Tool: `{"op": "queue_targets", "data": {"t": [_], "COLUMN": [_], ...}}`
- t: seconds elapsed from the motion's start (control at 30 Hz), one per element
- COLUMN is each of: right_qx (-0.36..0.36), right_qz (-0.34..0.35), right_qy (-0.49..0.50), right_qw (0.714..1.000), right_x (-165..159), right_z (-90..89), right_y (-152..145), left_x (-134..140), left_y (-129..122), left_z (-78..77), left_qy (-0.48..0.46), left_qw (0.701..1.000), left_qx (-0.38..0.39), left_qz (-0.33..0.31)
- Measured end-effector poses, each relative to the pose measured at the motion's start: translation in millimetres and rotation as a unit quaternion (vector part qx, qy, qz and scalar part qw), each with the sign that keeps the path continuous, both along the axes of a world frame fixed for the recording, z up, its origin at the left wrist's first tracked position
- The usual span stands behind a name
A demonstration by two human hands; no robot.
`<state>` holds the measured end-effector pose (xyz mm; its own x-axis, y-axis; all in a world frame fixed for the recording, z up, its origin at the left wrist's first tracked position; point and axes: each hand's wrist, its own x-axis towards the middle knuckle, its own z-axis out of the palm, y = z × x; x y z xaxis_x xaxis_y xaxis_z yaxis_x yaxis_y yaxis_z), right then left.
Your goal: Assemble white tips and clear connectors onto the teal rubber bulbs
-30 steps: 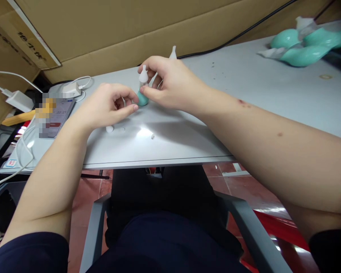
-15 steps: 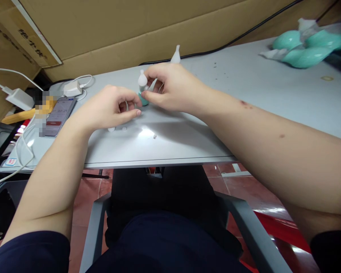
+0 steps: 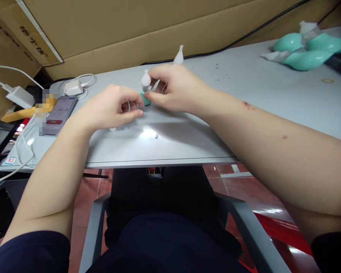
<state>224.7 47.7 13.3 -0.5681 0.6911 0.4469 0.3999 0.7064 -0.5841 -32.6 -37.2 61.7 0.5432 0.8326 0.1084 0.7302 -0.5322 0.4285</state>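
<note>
A small teal-and-white bulb-shaped piece (image 3: 146, 80) stands upright on the table, its white top narrowing to a nozzle and its teal base below. My right hand (image 3: 172, 86) grips it from the right, the thumb lying against the teal part and fingers behind the white part. On the other side, my left hand (image 3: 119, 107) is loosely curled, thumb and fingers apart, with fingertips close to the teal base; whether they touch it I cannot tell. Behind my right hand stands a white pointed nozzle (image 3: 179, 55), its lower part hidden.
Glossy teal bulbs with whitish wrapping (image 3: 308, 58) lie at the back right. A phone (image 3: 61, 113), a white charger (image 3: 74, 87) and cables are at the left. Small white bits (image 3: 157, 136) dot the grey table (image 3: 187, 149). Cardboard (image 3: 116, 26) walls the back.
The view has shifted slightly, so everything appears a little further right. Both hands keep nearly the same pose around the teal-and-white piece.
</note>
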Motion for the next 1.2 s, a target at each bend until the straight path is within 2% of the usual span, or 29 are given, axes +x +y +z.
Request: {"op": "queue_targets", "data": {"t": [0.23,1.2], "right_qx": [0.005,-0.013], "right_qz": [0.02,0.014], "right_qy": [0.016,0.0], "right_qw": [1.0,1.0], "right_x": [1.2,-0.5], "right_z": [0.3,5.7], "right_y": [-1.2,-7.8], "left_x": [-0.2,-3.6], "left_y": [0.3,4.6], "left_z": [-0.2,-3.5], "left_qy": [-0.001,-0.006], "left_qw": [1.0,1.0], "left_qx": [0.0,-0.018], "left_qz": [-0.004,-0.008]}}
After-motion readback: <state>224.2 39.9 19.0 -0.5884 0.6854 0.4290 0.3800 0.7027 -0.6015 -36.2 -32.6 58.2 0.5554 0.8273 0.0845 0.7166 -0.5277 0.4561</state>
